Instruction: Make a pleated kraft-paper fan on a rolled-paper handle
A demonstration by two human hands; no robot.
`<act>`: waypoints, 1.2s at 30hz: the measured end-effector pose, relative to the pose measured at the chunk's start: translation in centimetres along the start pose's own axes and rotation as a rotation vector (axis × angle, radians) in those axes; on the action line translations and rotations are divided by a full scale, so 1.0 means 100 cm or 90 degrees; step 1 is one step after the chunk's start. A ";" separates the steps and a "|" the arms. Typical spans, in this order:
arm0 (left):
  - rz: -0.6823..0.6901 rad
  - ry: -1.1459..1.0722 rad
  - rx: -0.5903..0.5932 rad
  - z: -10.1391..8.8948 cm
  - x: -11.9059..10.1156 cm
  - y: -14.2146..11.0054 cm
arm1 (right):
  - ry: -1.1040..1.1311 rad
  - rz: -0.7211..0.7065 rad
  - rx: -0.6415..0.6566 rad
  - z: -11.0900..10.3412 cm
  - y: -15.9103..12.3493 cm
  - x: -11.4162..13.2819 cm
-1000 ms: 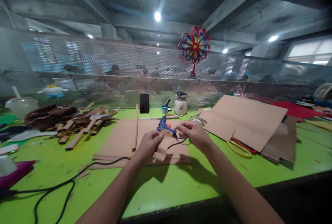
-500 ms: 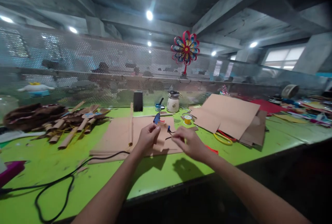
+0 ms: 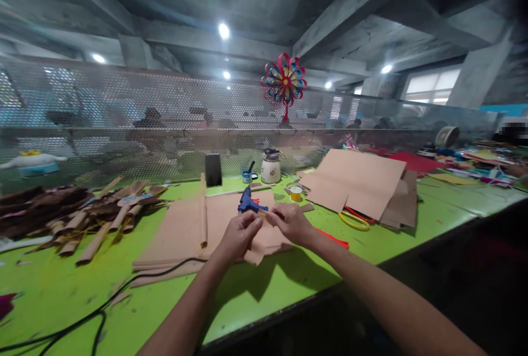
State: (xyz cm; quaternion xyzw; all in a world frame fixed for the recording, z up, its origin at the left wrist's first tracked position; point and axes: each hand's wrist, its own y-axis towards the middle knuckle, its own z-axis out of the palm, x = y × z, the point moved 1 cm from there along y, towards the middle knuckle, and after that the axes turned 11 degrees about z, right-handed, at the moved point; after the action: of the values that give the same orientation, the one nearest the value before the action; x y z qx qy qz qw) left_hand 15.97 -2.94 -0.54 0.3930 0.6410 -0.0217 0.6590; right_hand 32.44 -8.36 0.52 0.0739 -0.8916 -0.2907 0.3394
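Observation:
Both hands meet over the front of a stack of brown kraft paper (image 3: pixel 165 235). My left hand (image 3: pixel 243 235) is closed, thumb against fingers, on a small piece of brown paper (image 3: pixel 254 255) that hangs below it. My right hand (image 3: pixel 291 224) pinches at the upper edge of the same piece, its fingertips close to the left thumb. Whether anything smaller sits between the fingertips is hidden. Just behind the hands, a blue glue gun (image 3: pixel 247 202) with a red trigger lies on the stack. A rolled paper tube (image 3: pixel 203 210) rests to the left.
A black cable (image 3: pixel 157 273) runs across the green table (image 3: pixel 173 304). Rolled paper sticks (image 3: pixel 99 235) lie left. Behind stand a phone (image 3: pixel 213 170), a blue jar (image 3: pixel 247 176), a pale pot (image 3: pixel 271 169) and a yellow spool (image 3: pixel 295 195). Large brown sheets (image 3: pixel 358 180) and yellow-handled scissors (image 3: pixel 355 222) lie right.
My right hand has moved left from beside the paper piece and now pinches it alongside my left hand. The view has shifted slightly to the right.

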 end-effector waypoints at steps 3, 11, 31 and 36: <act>-0.008 0.003 0.001 0.001 0.002 0.001 | 0.007 -0.004 0.011 0.003 0.000 -0.007; -0.071 -0.019 0.014 0.002 -0.001 -0.002 | 0.061 -0.036 0.006 -0.008 0.000 -0.003; -0.122 -0.006 0.061 0.009 0.003 -0.003 | 0.191 0.182 -0.050 0.009 0.006 -0.018; -0.120 -0.017 0.088 0.011 0.002 -0.006 | 0.230 0.240 -0.062 -0.003 0.011 -0.029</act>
State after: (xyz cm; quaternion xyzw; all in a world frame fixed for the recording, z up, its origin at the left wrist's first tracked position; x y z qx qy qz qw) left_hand 16.60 -3.86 -1.11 0.3749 0.6632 -0.1333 0.6339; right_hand 34.90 -6.63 -0.25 -0.0590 -0.7995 -0.2471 0.5442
